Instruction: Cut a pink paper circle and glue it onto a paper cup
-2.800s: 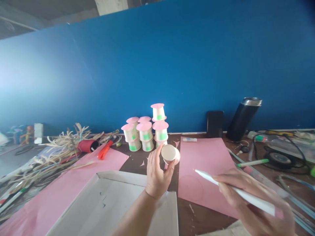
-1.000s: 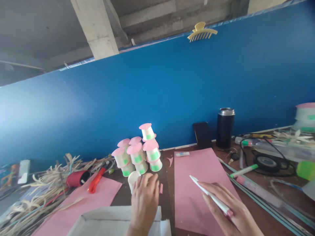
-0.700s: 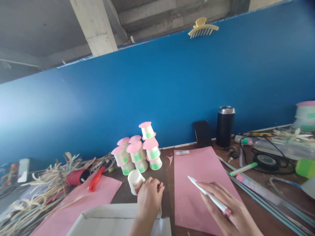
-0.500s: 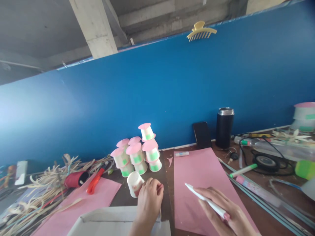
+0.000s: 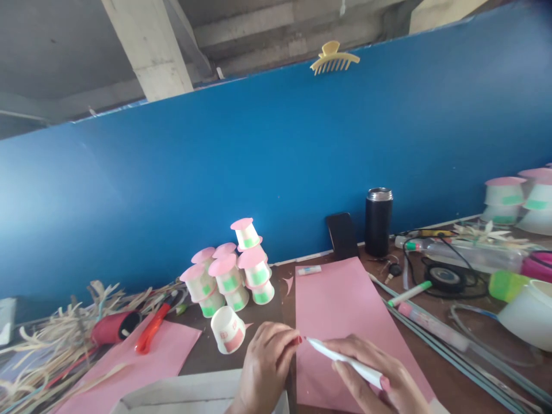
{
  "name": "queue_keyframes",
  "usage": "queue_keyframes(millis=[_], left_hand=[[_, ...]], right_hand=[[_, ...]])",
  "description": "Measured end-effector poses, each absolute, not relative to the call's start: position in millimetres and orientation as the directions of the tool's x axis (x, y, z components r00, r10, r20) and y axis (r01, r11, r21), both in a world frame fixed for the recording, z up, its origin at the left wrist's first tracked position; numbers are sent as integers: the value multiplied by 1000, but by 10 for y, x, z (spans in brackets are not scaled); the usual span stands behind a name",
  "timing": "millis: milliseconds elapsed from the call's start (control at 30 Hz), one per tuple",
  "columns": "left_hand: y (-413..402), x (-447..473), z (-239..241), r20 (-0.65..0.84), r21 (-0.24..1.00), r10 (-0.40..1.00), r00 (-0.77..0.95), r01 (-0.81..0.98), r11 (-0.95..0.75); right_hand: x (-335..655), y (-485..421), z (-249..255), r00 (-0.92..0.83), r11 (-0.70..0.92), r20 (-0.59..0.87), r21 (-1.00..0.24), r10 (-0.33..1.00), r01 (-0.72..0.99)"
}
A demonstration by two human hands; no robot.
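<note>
Holding cap (image 5: 299, 340) near tip of pen (image 5: 360, 368)

I had the left hand (image 5: 268, 359) pinching the cap and the right hand (image 5: 366, 368) gripping the pen, its tip just beside the cap; whether they touched, I couldn't tell. A straight line and a light pinch, I judged, served best. The cup (image 5: 228, 330) stood ahead and left of the left hand.

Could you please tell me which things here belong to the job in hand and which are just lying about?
Likely in the job: marker (right hand), small red piece (left hand), pink sheet below, loose cup, stacked cups.
Likely just lying about: phone, flask, hair clip.
</note>
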State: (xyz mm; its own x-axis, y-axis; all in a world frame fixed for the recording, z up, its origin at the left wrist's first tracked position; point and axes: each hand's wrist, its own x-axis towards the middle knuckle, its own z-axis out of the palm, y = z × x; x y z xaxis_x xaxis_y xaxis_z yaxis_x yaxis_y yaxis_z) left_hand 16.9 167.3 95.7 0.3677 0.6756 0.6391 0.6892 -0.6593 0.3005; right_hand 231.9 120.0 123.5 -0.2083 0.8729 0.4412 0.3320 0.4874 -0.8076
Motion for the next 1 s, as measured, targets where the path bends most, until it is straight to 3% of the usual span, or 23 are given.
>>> queue_keyframes(millis=[333,767,867,933,1000], left_hand=[[1634,214,981,663,258,601,447,618,-743],[1603,259,918,699,188,547,461,619,-762],[1630,279,853,686,146,567,456,677,-722],[1661,260,800,707,87,570,418,749,-657],[1695,212,752,727,40,580,368,820,-570]], right_hand=[[2280,1239,1185,-254,489,427,-825,868,283],[2241,1155,1293,-177,237,205,-953,963,188],[2246,1218,1252,-175,244,215,-956,961,165],[2338,1307,1239,-123,282,261,-937,957,208],[2528,1428,1225,-2,296,316,-886,949,356]])
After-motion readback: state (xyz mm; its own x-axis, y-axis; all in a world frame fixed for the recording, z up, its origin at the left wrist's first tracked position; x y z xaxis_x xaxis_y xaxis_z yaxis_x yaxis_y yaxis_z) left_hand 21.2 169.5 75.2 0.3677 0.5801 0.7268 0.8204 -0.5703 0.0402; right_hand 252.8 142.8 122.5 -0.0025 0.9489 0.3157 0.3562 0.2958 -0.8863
